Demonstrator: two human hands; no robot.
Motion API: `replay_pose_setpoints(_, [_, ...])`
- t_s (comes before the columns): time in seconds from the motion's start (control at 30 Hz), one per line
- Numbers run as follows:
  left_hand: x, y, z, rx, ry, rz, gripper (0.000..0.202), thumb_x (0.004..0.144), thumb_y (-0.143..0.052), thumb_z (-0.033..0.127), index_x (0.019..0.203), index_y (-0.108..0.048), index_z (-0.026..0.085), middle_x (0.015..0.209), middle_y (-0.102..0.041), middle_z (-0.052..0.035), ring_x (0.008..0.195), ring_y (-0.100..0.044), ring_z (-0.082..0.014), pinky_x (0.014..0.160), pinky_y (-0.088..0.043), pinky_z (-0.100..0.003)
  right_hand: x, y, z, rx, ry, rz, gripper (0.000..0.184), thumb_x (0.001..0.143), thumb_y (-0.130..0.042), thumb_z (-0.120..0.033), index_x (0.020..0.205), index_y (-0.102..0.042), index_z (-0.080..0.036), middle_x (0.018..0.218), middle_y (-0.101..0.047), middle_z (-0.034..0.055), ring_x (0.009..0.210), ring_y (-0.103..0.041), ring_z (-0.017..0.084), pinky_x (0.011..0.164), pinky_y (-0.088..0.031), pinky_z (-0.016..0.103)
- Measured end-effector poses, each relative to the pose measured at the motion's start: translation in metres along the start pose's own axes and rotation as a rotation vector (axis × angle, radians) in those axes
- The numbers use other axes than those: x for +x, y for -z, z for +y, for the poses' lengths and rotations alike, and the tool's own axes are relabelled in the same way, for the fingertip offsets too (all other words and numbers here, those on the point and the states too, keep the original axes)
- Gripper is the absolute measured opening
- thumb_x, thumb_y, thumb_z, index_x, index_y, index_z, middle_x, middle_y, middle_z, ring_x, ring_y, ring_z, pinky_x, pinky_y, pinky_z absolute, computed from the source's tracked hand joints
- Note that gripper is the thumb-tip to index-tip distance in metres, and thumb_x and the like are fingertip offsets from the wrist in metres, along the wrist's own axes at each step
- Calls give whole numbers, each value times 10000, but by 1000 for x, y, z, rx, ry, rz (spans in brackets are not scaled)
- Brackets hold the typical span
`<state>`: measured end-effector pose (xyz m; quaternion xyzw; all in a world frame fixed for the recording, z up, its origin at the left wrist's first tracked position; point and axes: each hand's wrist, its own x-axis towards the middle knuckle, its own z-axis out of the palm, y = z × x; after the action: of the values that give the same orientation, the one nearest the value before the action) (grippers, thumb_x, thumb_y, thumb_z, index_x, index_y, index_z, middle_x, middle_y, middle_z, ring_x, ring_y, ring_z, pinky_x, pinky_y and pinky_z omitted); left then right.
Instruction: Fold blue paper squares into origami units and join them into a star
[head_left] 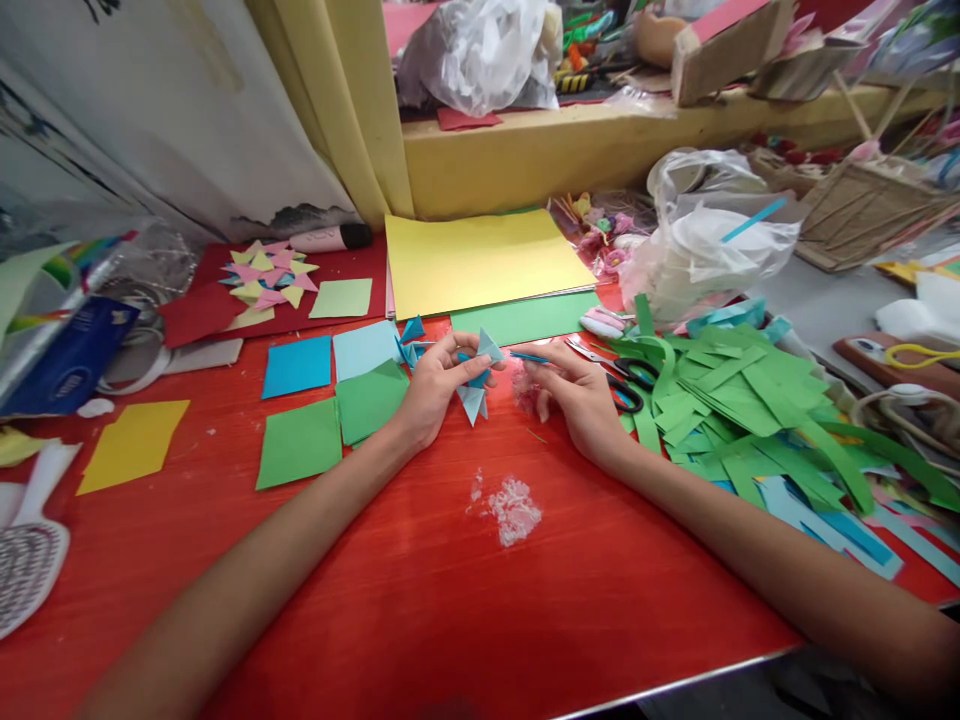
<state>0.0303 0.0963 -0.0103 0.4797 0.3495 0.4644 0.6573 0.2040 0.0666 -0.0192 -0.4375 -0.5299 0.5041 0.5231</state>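
My left hand [435,388] is closed around a light and dark blue folded-paper piece [474,400], whose pointed tips stick out between and below the fingers. Just to its right, my right hand [571,392] pinches a small, flat blue folded paper [531,357] between thumb and fingers. A narrow gap separates the two paper pieces. Behind my left hand lie more blue folded bits [412,328], partly hidden by it. Black-handled scissors [626,385] rest beside my right hand, partly under green strips.
Square sheets, blue [297,367] and green [300,443], lie left of my hands. Yellow paper [487,262] is stacked behind. A finished folded star ornament [268,274] sits back left. Green paper scraps [750,400] are heaped right. White flakes [514,511] lie on the red table [420,600].
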Motion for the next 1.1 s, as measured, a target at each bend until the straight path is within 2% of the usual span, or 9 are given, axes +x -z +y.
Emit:
replay_pose_setpoints(0.1, [0, -1, 1, -10, 16, -4, 229, 741, -704, 264, 900, -569, 170, 790, -668, -4, 631, -611, -90, 584, -498, -212, -2, -1, -3, -59, -18, -31, 216, 852, -612, -403, 748, -701, -237, 419, -445, -48, 352, -352, 71, 358, -250, 231])
replay_pose_setpoints(0.23, [1, -1, 1, -34, 21, 9, 234, 737, -705, 270, 919, -597, 171, 748, -649, 7, 599, -591, -80, 547, -480, -197, -3, -1, -6, -88, 18, -44, 446, 866, -578, -456, 499, -568, -202, 435, -445, -28, 391, -385, 66, 404, -275, 243])
replay_pose_setpoints(0.3, [1, 0, 0, -28, 16, 9, 219, 734, -710, 277, 895, -608, 169, 735, -632, 16, 590, -586, -75, 534, -475, -191, -4, -1, -7, -66, -19, -90, 420, 866, -569, -474, 548, -610, -204, 426, -426, -36, 376, -355, 60, 387, -245, 236])
replay_pose_setpoints(0.47, [0, 0, 0, 10, 25, -11, 194, 753, -700, 287, 879, -608, 171, 737, -634, 11, 602, -593, -82, 548, -480, -200, -2, 1, -6, 46, -115, -115, 265, 837, -620, -439, 959, -727, -231, 425, -447, -66, 315, -306, 47, 323, -183, 210])
replay_pose_setpoints(0.63, [1, 1, -1, -33, 39, -1, 180, 766, -690, 272, 881, -596, 169, 726, -656, 3, 608, -589, -81, 577, -484, -201, 4, 2, -3, 238, -141, -27, 221, 813, -661, -370, 934, -715, -194, 667, -666, 18, 490, -591, 104, 418, -440, 217])
replay_pose_setpoints(0.8, [0, 1, -3, 89, -15, -59, 190, 771, -698, 278, 884, -583, 177, 799, -689, -15, 719, -631, -108, 606, -497, -202, 3, 2, -1, 187, 15, 43, 109, 843, -637, -294, 918, -662, -219, 601, -603, -25, 490, -570, 93, 460, -477, 221])
replay_pose_setpoints(0.93, [-2, -2, -4, 143, -158, -52, 159, 786, -684, 255, 882, -569, 202, 814, -675, 8, 786, -654, -127, 642, -533, -231, -1, 3, -5, 94, 125, 57, 400, 831, -661, -249, 1201, -514, -285, 609, -579, -65, 532, -601, 110, 471, -499, 227])
replay_pose_setpoints(1.0, [-3, -2, -5, 203, -263, -29, 124, 789, -680, 220, 890, -608, 216, 856, -672, 17, 825, -646, -112, 696, -541, -228, -1, 4, -10, 33, 159, 42, 355, 824, -669, -236, 1160, -557, -255, 662, -620, -44, 578, -616, 104, 496, -504, 219])
replay_pose_setpoints(1.1, [-4, -3, -5, 292, -352, -49, 91, 800, -667, 200, 885, -656, 229, 926, -681, 12, 914, -635, -115, 832, -531, -257, -2, 7, -17, -46, 230, 50, 110, 805, -684, -213, 912, -661, -197, 710, -645, -22, 592, -599, 78, 517, -493, 203])
